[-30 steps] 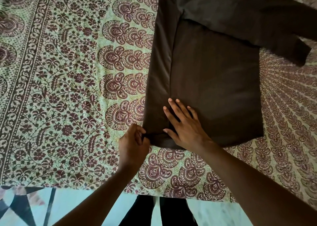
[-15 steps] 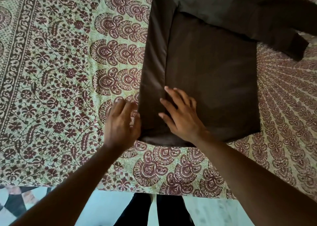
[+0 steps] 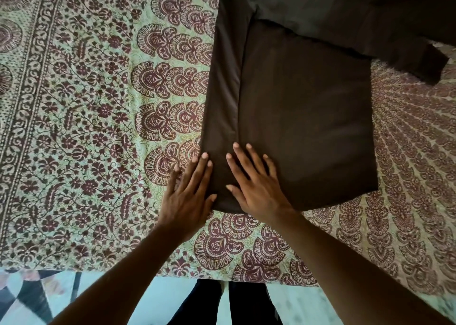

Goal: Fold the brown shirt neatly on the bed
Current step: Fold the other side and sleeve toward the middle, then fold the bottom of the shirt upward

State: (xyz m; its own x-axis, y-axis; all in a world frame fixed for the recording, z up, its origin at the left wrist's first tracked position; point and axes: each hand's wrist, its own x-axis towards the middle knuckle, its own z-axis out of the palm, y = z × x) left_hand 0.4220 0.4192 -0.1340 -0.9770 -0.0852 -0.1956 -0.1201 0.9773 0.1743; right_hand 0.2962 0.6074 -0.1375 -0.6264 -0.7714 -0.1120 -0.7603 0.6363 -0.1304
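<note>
The brown shirt (image 3: 306, 117) lies flat on the bed (image 3: 74, 127), its left side folded inward into a long strip and one sleeve stretched out to the upper right. My left hand (image 3: 190, 191) lies flat with straight fingers at the shirt's lower left corner, partly on the fabric edge and partly on the bedsheet. My right hand (image 3: 254, 184) presses flat on the shirt just beside it, fingers spread, near the hem.
The patterned green and maroon bedsheet covers the bed all around the shirt. The bed's near edge (image 3: 148, 273) runs across the bottom, with tiled floor (image 3: 160, 300) and my dark trousers (image 3: 222, 305) below it.
My left hand let go of the shirt's lower left corner, which it was pinching, and now lies flat against that edge. My right hand stays pressed on the fabric.
</note>
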